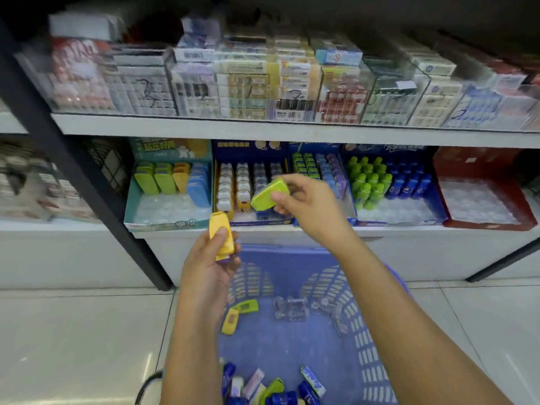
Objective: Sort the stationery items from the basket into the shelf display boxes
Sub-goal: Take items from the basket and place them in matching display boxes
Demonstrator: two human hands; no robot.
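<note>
My left hand (209, 258) grips a yellow eraser case (221, 235) upright, with a purple item showing under it, just above the blue basket (365, 331). My right hand (306, 204) pinches a lime-green case (267, 195) in front of the lower shelf, before the blue display box (251, 149) of animal-shaped items. To the left stands the teal display box (166, 209) with green, yellow and blue cases in rows. In the basket lie a yellow case (230, 321), a green case (247, 306), clear plastic pieces (292, 309) and several blue and green items (274, 388) at the near end.
Further right on the lower shelf are a box of green and blue bottles (385, 182) and a red box (482, 188) with a clear insert. The upper shelf (263, 128) carries clear boxes of packaged goods. A black shelf post (87, 176) slants at left. White floor tiles surround the basket.
</note>
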